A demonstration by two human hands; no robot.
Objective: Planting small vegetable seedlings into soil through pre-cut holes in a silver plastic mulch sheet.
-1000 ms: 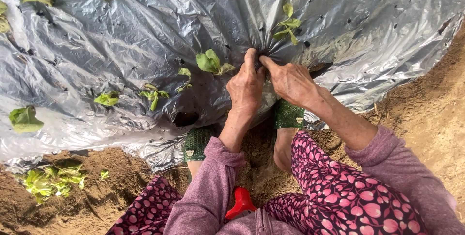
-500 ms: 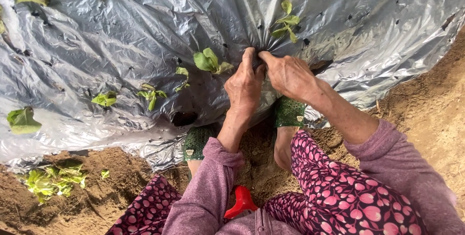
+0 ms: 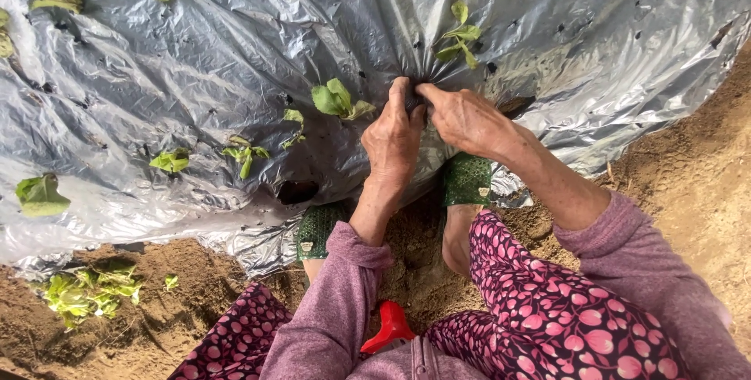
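A wide silver-grey plastic sheet (image 3: 235, 59) covers the soil bed in front of me. My left hand (image 3: 393, 141) and my right hand (image 3: 468, 120) meet at one spot of the sheet, fingertips pinching the plastic so that folds radiate from it. Small green seedlings poke through holes in the sheet: one (image 3: 338, 100) just left of my left hand, another (image 3: 461, 39) right above my right hand. An open hole (image 3: 298, 190) in the sheet lies lower left of my hands.
More seedlings (image 3: 244, 153) dot the sheet to the left. A bunch of loose green seedlings (image 3: 86, 292) lies on bare soil at bottom left. My feet in green shoes (image 3: 467, 180) rest on the sheet's edge. A red object (image 3: 389, 327) sits between my knees.
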